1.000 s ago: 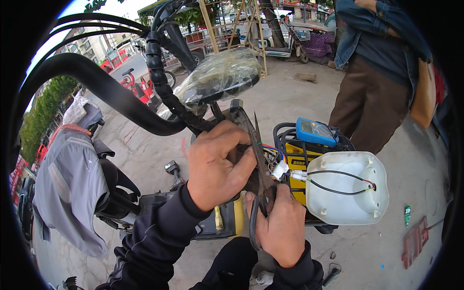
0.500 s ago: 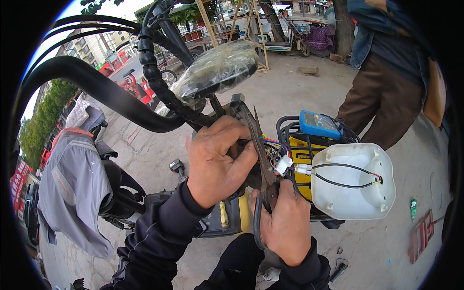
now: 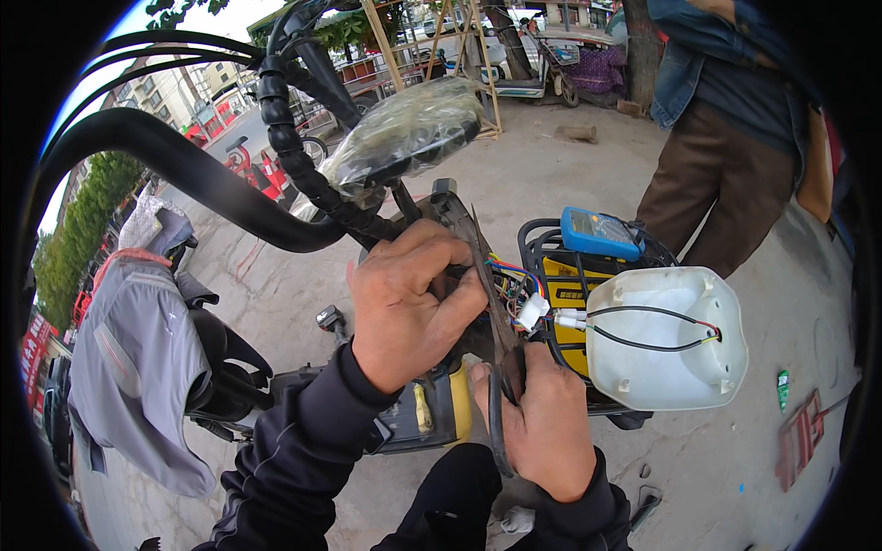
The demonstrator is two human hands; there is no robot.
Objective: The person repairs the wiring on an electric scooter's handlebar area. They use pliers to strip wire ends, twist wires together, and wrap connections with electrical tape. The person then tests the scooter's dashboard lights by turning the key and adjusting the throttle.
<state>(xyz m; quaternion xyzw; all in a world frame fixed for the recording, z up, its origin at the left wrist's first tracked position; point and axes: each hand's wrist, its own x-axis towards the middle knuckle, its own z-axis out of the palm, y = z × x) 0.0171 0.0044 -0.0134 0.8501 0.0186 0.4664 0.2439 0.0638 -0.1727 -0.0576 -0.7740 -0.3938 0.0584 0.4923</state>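
Not much has shifted since a second ago, the white plastic headlight shell (image 3: 663, 338) just hangs a bit lower. Left hand (image 3: 409, 308) is curled around the dark wiring bundle (image 3: 507, 286) behind the handlebar. Right hand (image 3: 542, 427), just below, grips long metal scissors (image 3: 496, 321), blades pointing up past the left fingers.

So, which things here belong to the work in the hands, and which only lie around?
In use:
- left hand on the wire bundle
- right hand holding scissors
- white housing, hanging by its wires

Lying about:
- blue meter on the basket
- grey jacket
- red tool on the ground
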